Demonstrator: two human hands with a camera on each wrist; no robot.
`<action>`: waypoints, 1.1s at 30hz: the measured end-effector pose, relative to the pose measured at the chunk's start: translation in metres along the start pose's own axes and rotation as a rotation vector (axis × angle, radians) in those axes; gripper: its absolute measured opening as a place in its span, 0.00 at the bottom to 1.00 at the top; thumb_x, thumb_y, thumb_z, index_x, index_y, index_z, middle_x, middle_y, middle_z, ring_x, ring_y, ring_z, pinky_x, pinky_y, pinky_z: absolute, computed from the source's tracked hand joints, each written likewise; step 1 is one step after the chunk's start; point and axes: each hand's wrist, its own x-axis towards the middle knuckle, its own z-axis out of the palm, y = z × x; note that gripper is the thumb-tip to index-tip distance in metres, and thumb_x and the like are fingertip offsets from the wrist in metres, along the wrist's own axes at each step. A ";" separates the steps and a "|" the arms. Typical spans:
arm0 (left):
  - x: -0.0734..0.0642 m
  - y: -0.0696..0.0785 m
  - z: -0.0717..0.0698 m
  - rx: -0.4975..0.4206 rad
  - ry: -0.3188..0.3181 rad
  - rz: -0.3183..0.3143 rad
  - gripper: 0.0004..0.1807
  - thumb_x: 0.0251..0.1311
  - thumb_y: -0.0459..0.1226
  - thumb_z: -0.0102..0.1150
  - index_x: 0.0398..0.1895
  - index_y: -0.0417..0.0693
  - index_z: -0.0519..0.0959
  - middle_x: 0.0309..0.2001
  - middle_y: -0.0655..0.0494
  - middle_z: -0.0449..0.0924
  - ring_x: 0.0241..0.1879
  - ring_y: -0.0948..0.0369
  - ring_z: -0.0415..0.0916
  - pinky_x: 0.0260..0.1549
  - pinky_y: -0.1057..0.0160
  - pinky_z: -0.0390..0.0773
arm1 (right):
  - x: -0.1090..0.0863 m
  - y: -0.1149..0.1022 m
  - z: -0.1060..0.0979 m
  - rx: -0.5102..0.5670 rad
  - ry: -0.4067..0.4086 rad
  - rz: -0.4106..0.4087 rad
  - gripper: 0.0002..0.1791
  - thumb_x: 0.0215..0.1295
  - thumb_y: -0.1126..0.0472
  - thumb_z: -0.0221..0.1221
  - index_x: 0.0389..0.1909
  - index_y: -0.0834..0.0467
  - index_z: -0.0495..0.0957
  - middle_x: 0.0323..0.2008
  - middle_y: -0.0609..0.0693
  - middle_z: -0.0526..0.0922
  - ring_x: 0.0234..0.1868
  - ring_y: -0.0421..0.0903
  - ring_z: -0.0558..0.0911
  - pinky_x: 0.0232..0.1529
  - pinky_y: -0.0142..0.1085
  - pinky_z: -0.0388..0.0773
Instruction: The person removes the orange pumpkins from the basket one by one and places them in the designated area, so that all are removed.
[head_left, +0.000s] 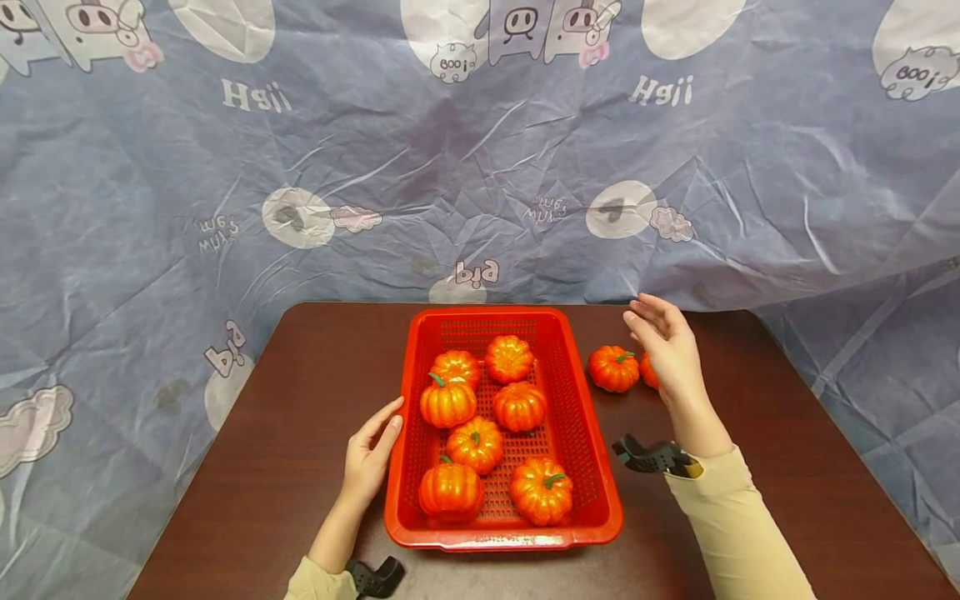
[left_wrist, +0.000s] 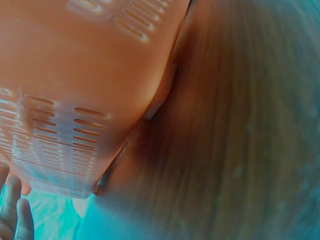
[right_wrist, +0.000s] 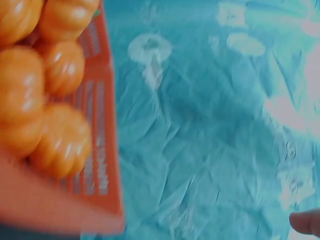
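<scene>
A red plastic basket (head_left: 504, 538) with slotted walls holds several small orange toy pumpkins (head_left: 541, 492), some with green stems. My left hand (head_left: 367, 458) rests against the basket's left rim with relaxed fingers; the left wrist view shows its fingers (left_wrist: 11, 212) beside the perforated wall (left_wrist: 120, 65). To the basket's right, my right hand (head_left: 671, 354) is raised over the table with nothing in it, fingers loosely bent. Near it lies one pumpkin (head_left: 613, 369), and another pumpkin (head_left: 648, 372) is partly hidden behind the hand. Basket pumpkins (right_wrist: 61, 142) also appear in the right wrist view.
The dark brown table (head_left: 300, 383) extends on both sides of the basket. Behind it hangs a wrinkled blue-grey cloth (head_left: 420, 183) with cartoon prints. Black wrist mounts (head_left: 648, 455) sit at both cuffs.
</scene>
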 end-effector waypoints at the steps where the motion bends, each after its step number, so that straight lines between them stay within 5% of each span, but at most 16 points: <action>1: 0.000 0.000 0.000 -0.004 -0.001 -0.003 0.17 0.64 0.26 0.51 0.55 0.31 0.74 0.51 0.35 0.76 0.43 0.69 0.76 0.41 0.72 0.76 | 0.000 -0.003 0.005 -0.008 -0.022 -0.009 0.25 0.64 0.60 0.59 0.60 0.62 0.67 0.46 0.42 0.75 0.45 0.34 0.76 0.44 0.24 0.72; 13: -0.001 -0.002 -0.002 -0.009 -0.003 -0.018 0.17 0.64 0.27 0.51 0.55 0.31 0.74 0.50 0.36 0.77 0.41 0.68 0.77 0.39 0.70 0.77 | -0.008 -0.020 0.070 -0.038 -0.255 -0.013 0.26 0.66 0.61 0.57 0.62 0.65 0.65 0.58 0.61 0.71 0.54 0.48 0.73 0.56 0.36 0.69; 21: -0.001 -0.001 -0.002 0.016 0.005 -0.014 0.17 0.64 0.27 0.52 0.55 0.31 0.75 0.52 0.37 0.76 0.44 0.69 0.75 0.41 0.72 0.76 | -0.015 -0.013 0.112 -0.096 -0.406 0.022 0.24 0.63 0.58 0.61 0.59 0.60 0.70 0.56 0.58 0.74 0.55 0.54 0.75 0.56 0.46 0.69; 33: 0.000 0.002 -0.001 0.028 0.004 -0.014 0.17 0.64 0.27 0.52 0.55 0.32 0.75 0.53 0.39 0.76 0.47 0.69 0.74 0.44 0.73 0.74 | -0.033 0.016 0.156 -0.229 -0.526 0.086 0.25 0.57 0.53 0.65 0.54 0.55 0.73 0.55 0.50 0.75 0.52 0.49 0.77 0.46 0.42 0.77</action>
